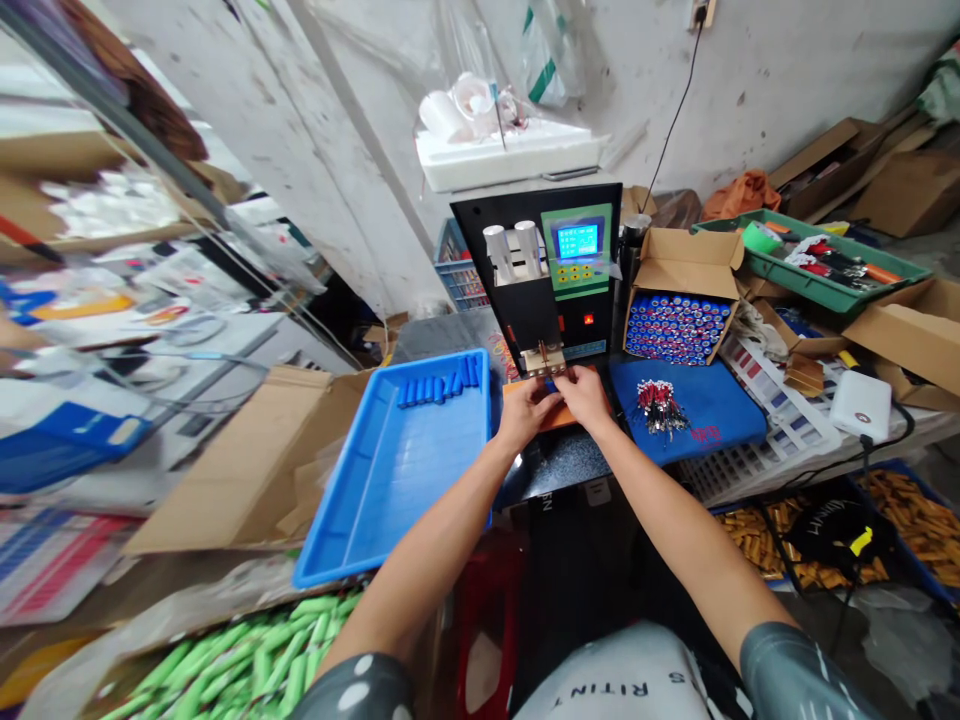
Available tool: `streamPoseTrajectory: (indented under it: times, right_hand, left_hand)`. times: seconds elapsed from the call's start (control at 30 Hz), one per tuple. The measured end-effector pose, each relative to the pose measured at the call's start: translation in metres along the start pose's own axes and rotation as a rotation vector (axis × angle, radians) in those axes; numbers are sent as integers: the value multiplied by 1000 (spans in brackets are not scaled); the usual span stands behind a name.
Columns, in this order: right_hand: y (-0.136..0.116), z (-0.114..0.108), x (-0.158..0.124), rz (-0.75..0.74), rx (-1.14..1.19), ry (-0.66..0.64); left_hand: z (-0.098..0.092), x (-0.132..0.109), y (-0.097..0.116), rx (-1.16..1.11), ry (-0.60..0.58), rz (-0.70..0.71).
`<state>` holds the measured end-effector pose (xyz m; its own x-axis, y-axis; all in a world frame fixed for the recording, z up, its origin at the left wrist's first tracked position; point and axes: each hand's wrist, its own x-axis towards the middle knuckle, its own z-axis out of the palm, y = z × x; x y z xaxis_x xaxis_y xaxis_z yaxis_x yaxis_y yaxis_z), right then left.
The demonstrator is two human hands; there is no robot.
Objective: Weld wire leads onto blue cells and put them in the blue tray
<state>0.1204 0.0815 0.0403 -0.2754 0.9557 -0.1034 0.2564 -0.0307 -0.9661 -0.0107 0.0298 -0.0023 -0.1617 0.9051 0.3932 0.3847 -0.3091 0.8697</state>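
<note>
My left hand [523, 412] and my right hand [586, 398] meet under the electrodes of a black spot welder [531, 318]. Both are closed, fingertips together, around a small blue battery cell [550, 385], mostly hidden by the fingers. Beneath them is an orange block [564, 412] on the dark bench. To the left, a blue tray [420, 450] has a row of blue battery cells [439, 388] near its far end. To the right, a bunch of red and black wire leads [660, 406] lies on a blue mat [712, 405].
Behind the mat stands an open cardboard box [686, 262] packed with blue cells. A green tray [862, 285] of wires sits at the back right, beyond a white power bank [861, 405]. Green-wrapped cells [247, 665] fill a container at lower left. Cardboard [232, 450] leans beside the blue tray.
</note>
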Motion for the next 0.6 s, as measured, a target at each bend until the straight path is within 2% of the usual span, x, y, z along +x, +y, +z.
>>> streamPoseTrajectory:
  times: [0.27,0.4,0.6]
  right_hand:
    - [-2,0,-2,-3,10,-3]
    - [-2,-1,-2,-13,-2,-3]
    - [10,2,4,-37,24,-31]
  left_hand:
    - [-2,-1,-7,42,4,41]
    - [-1,-2,-5,21,5,7]
    - [1,-3,-3,66,25,-8]
